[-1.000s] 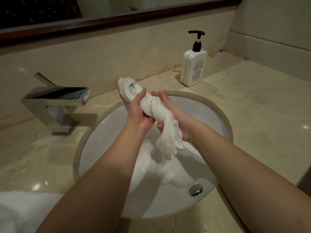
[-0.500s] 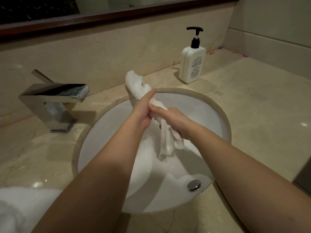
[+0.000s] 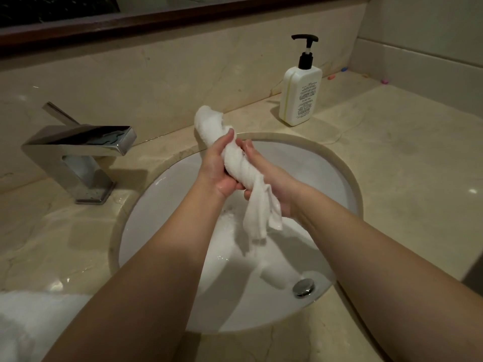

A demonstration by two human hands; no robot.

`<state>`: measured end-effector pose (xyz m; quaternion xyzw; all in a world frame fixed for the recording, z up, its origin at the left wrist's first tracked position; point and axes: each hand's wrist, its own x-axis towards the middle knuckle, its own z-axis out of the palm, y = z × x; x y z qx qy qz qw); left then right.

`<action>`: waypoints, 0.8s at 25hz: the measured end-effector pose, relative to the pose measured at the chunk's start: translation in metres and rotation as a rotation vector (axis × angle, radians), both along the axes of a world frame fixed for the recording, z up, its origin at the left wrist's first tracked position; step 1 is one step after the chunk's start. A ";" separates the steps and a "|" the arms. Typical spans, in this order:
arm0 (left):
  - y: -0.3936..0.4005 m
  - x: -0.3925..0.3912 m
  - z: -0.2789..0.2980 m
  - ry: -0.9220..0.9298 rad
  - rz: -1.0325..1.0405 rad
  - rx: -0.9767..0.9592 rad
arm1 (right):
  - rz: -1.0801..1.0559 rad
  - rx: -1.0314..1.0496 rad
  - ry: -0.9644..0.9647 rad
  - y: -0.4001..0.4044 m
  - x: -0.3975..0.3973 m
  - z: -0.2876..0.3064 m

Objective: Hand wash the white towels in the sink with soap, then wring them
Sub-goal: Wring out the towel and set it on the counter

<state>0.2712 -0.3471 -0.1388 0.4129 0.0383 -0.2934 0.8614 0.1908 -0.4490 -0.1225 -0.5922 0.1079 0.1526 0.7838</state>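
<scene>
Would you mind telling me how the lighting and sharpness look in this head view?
Head view: dim, warm light; glare spots on the wet counter and faucet; arms shadow the sink; wide-angle bending at the edges; twisted towel reasonably sharp.

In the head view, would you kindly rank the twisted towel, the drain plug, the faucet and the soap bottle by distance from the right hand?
1. Twisted towel, gripped by the right hand.
2. Drain plug, below in the basin.
3. Soap bottle, back right.
4. Faucet, far left.

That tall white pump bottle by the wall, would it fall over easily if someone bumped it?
Probably yes: the pump bottle stands tall and narrow on the counter, so a nudge near its black pump could tip it. Its smooth sides likely feel slippery in wet hands.
</scene>
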 end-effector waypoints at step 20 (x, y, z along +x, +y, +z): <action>-0.033 -0.031 0.010 0.094 -0.060 0.198 | -0.385 -0.741 -0.068 -0.008 0.019 -0.012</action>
